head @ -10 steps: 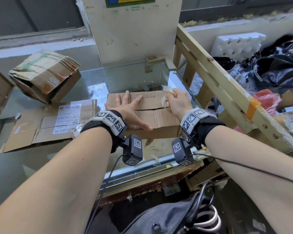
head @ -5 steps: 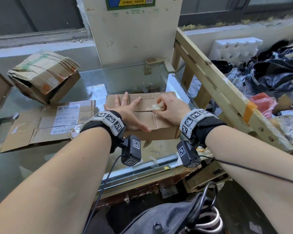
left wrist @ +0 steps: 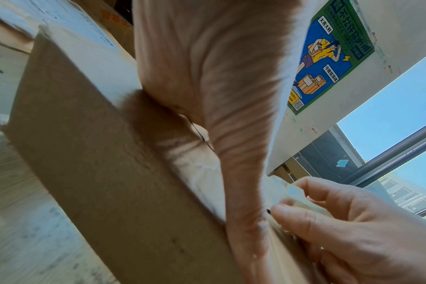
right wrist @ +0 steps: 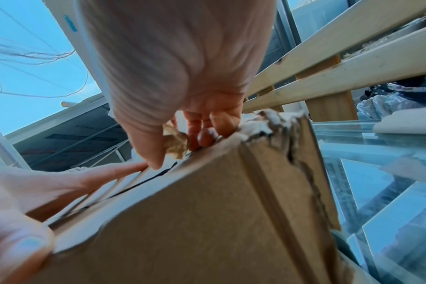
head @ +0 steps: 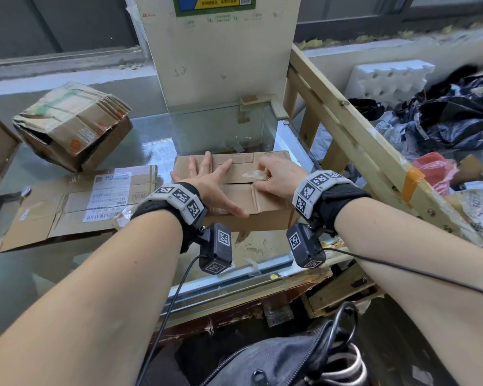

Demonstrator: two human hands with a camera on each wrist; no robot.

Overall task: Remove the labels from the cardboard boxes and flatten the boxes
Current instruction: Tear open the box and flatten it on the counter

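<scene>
Cardboard box sits on the glass tabletop, right of centre, still standing as a box. Left hand lies flat on its top, fingers straight and spread, pressing it down. Right hand has its grip pinched on a crumpled wad of tape just above the top seam; right wrist view shows thumb and fingers closed around the wad.

Handling, my read: box is light, thin corrugated, already creased and torn at one corner, so it will buckle easily. Hold it down with a flat palm and peel low along the seam. The tape looks thin and sticky, likely to tear; take hold close to where it leaves the board.

Can't tell whether the wad is still attached to the box. No label visible on this box; its far and underside faces are hidden. Flattened box to the left still carries a white label. Crushed box behind it, details unclear.
</scene>
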